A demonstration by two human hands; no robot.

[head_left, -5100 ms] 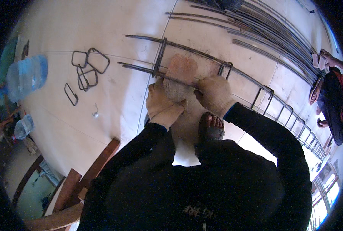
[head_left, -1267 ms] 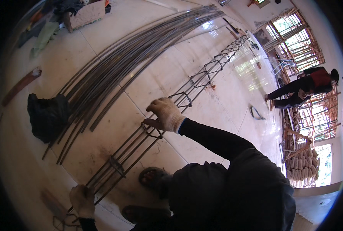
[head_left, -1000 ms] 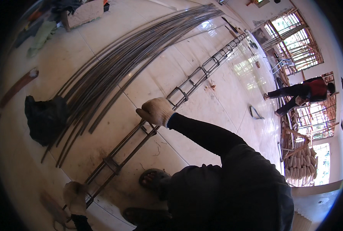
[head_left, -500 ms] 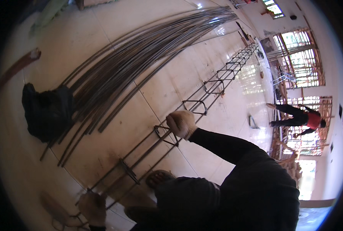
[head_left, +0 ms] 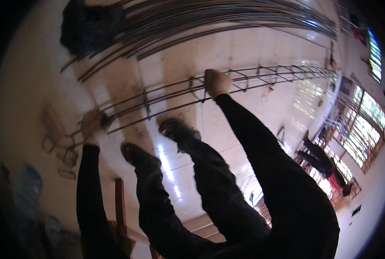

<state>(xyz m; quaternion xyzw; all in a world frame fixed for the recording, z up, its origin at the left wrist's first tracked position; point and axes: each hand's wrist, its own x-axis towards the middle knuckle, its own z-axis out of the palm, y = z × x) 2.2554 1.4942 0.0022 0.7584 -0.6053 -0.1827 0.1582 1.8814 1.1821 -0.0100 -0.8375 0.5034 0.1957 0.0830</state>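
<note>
A long rebar cage (head_left: 175, 93) of thin parallel steel bars with square stirrups runs from the left toward the far right. My left hand (head_left: 94, 125) is closed around the bars close to the cage's near left end. Farther along, my right hand (head_left: 217, 83) is wrapped round the upper bar beside a stirrup (head_left: 193, 84). Both arms are stretched out in black sleeves. Several loose stirrups (head_left: 67, 156) lie on the floor just below my left hand. Blur hides the detail of my fingers.
A bundle of loose steel bars (head_left: 227, 23) lies beyond the cage, with a black bag (head_left: 91, 26) over its left end. My feet stand on the near side. Plastic bottles (head_left: 28, 185) and a wooden frame (head_left: 120, 200) are nearby. Another person (head_left: 324, 162) bends at the right.
The view has swung round, so the cage now lies more level and my legs show. Both hands keep hold at about the same spots on the cage.
</note>
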